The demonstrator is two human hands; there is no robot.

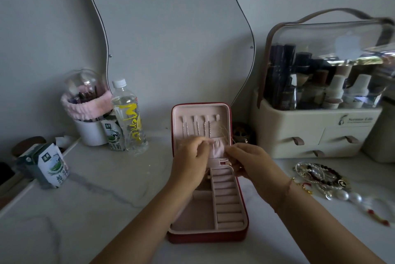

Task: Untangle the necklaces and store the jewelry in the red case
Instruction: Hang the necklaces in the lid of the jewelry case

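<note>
The red case (208, 237) lies open on the table with its pink-lined lid (199, 112) upright. Several silver chains (197, 128) hang from hooks in the lid, and a thin gold chain (226, 132) hangs at the lid's right side. My left hand (192, 161) pinches at the elastic pink pocket (218, 148) in the lid. Just right of that pocket, my right hand (249, 161) has its fingers curled; what it holds is too fine to tell. A pile of pearl and bead bracelets and necklaces (320, 176) lies on the table to the right.
A cream cosmetics organiser (316, 133) with a clear lid stands at the back right. At the back left are a water bottle (128, 118), a brush cup (89, 129) and milk cartons (50, 165). A wavy mirror (171, 28) leans on the wall.
</note>
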